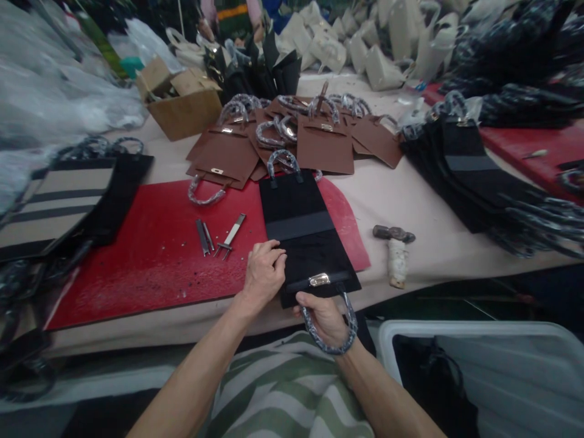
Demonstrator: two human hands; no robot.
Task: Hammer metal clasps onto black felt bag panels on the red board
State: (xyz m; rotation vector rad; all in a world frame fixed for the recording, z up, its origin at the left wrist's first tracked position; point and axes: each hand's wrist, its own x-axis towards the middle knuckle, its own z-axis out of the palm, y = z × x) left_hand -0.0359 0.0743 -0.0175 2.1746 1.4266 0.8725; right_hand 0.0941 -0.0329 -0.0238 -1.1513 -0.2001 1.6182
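A long black bag panel [303,243] lies flat in front of me, with a grey band across its middle and a shiny metal clasp [319,279] near its close edge. Each end carries a plastic-wrapped handle. My left hand [265,267] is closed, its curled fingers at the panel's left edge. The close edge is gripped by my right hand [323,317], thumb on top, with the near handle [351,328] looped around the hand. Left of the panel lie a pronged metal tool [232,234] and slim metal pieces [205,237].
Under the panel is a red board [150,255]. A hammer [396,252] lies to the right. Brown bag panels [326,143] spread behind, with a cardboard box [185,112] at back left. Black panels stack on the left [132,188] and right [460,173]. Another person [232,15] stands across the table.
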